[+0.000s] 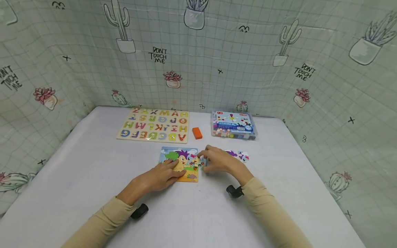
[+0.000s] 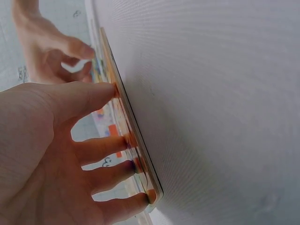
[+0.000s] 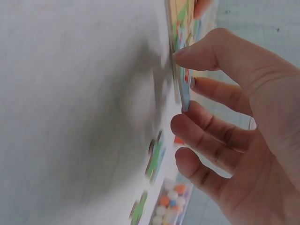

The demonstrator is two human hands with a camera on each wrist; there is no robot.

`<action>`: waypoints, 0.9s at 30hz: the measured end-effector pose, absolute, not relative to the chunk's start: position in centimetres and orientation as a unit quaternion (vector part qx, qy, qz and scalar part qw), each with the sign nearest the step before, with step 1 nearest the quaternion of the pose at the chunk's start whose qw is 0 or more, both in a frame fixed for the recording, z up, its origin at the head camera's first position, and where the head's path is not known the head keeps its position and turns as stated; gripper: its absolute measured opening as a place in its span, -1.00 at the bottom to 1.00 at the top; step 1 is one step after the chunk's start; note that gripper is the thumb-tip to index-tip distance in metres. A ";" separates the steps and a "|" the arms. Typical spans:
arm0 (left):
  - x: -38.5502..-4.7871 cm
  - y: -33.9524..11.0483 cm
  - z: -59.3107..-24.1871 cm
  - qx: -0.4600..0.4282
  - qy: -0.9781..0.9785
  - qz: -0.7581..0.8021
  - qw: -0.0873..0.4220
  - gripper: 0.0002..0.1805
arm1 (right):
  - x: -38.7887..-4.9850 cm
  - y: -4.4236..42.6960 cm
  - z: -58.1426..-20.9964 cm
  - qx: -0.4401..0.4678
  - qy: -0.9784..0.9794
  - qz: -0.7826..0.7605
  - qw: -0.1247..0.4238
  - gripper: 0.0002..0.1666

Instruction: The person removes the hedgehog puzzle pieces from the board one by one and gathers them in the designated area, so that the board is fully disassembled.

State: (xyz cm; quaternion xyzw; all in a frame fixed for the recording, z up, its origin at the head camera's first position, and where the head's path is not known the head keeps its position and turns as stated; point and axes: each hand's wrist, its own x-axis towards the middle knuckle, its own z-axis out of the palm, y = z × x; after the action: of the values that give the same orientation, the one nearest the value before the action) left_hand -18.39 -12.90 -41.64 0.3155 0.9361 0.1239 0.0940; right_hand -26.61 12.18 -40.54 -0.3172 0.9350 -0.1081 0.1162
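Note:
A jigsaw puzzle board (image 1: 191,175) with a purple-haired cartoon animal lies flat on the table. My left hand (image 1: 159,176) rests on its left part, fingertips pressing the surface; in the left wrist view the spread fingers (image 2: 101,151) touch the board from above. At the board's right edge my right hand (image 1: 218,159) pinches a puzzle piece (image 1: 202,162) between thumb and index finger. The right wrist view shows that puzzle piece (image 3: 185,96) slightly tilted, overlapping the board's edge; its exact fit there is hard to tell. Loose puzzle pieces (image 1: 244,157) lie beyond the right hand, partly hidden by it.
Behind the puzzle lies a wooden alphabet board (image 1: 153,125) with colourful letters. An orange block (image 1: 196,133) sits to the right of it. Farther right stands a clear plastic box (image 1: 234,124) of small coloured parts. A patterned cloth (image 1: 198,51) hangs around the table.

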 end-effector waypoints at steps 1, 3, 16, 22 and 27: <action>-18.4 -12.9 -41.6 0.315 0.936 0.125 0.093 -0.57 | -26.6 12.8 -40.5 -0.314 0.936 -0.109 0.117 -0.40; -18.3 -12.8 -41.6 0.311 0.937 0.131 0.093 -0.58 | -26.4 14.1 -40.5 -0.307 0.938 -0.110 0.119 -0.41; -18.1 -12.7 -41.6 0.292 0.939 0.144 0.107 -0.57 | -24.7 22.2 -40.6 -0.259 0.954 -0.100 0.115 -0.40; -18.1 -12.7 -41.6 0.288 0.940 0.145 0.111 -0.57 | -24.1 25.1 -40.9 -0.245 0.958 -0.099 0.107 -0.42; -18.1 -12.7 -41.6 0.290 0.939 0.150 0.105 -0.57 | -24.0 26.7 -41.1 -0.243 0.961 -0.093 0.097 -0.42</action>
State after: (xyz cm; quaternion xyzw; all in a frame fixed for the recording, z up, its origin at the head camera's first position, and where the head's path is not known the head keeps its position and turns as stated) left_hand -18.05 -12.69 -41.65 0.2898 0.9394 0.1501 0.1047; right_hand -24.02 26.65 -41.09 -0.2429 0.9607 -0.0931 0.0972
